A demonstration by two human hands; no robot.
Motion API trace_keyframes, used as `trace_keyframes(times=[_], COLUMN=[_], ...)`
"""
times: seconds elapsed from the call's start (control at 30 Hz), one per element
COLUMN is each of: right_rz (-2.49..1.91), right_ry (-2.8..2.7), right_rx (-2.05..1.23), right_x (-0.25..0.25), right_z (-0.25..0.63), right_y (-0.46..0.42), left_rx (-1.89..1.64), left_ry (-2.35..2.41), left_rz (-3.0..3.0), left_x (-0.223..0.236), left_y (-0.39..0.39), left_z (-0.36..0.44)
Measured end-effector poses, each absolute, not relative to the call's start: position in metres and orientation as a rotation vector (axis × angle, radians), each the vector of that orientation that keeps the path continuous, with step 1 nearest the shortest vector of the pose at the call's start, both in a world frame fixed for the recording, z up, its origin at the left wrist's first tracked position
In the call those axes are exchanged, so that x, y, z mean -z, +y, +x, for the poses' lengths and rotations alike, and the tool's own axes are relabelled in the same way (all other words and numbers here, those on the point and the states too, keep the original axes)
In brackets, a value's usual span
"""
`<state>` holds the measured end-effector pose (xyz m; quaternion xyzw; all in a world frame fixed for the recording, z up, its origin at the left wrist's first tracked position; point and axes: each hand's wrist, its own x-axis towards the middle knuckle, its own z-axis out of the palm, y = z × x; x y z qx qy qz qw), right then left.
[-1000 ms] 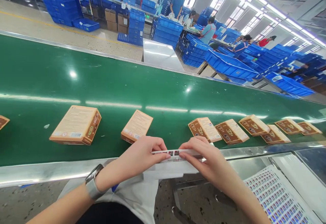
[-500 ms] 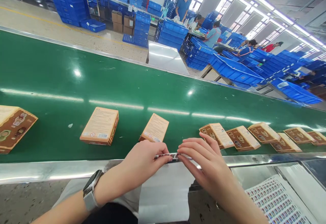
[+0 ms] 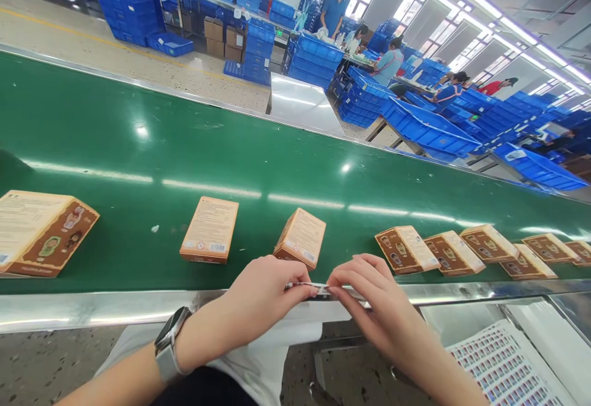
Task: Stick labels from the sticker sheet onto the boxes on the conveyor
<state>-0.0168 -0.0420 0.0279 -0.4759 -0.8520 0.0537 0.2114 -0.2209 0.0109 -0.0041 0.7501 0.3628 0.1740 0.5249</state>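
Between my hands is a thin sticker sheet, seen nearly edge-on over the belt's near metal rim, with a little dark print showing. My left hand, a watch on its wrist, pinches the sheet between thumb and fingers. My right hand is closed at the sheet's right end, thumb and fingertips together; whether a single sticker is between them is too small to tell. Just beyond my left fingers lies a small brown-and-cream printed box. Another such box lies further left.
The green conveyor belt crosses in front of me. A larger-looking box lies at the left, and several boxes at the right. A printed sticker sheet rests on a metal surface at lower right. Blue crates and people are beyond.
The boxes on the belt have shifted right. The white sheet hanging below my hands has swung up, exposing the floor. My right fingers have drawn together.
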Motion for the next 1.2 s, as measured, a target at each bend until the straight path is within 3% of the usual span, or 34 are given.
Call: trace_keyframes(times=[0.23, 0.33, 0.47, 0.57, 0.77, 1.2], right_rz=[-1.205, -1.159, -1.227, -1.463, -1.486, -1.693], right_ry=[-2.382, -2.380, -2.173, -1.701, -1.014, -0.985], right_rx=[0.487, 0.553, 0.157, -0.294, -0.907, -0.845], right_x=[-0.014, -0.009, -0.004, 0.007, 0.038, 0.035], right_z=[-0.020, -0.021, -0.008, 0.015, 0.037, 0.036], right_y=[-0.055, -0.058, -0.052, -0.038, 0.002, 0.017], left_rx=[-0.426, -0.461, -0.467, -0.421, -0.593, -0.380], left_ry=[0.896, 0.897, 0.932, 0.922, 0.469, 0.473], left_rz=[1.735, 1.717, 1.715, 1.799, 2.407, 2.679], left_x=[-0.001, 0.000, 0.001, 0.002, 0.023, 0.039], left_y=[0.011, 0.012, 0.014, 0.013, 0.011, 0.024], left_z=[-0.215, -0.212, -0.213, -0.216, -0.204, -0.163])
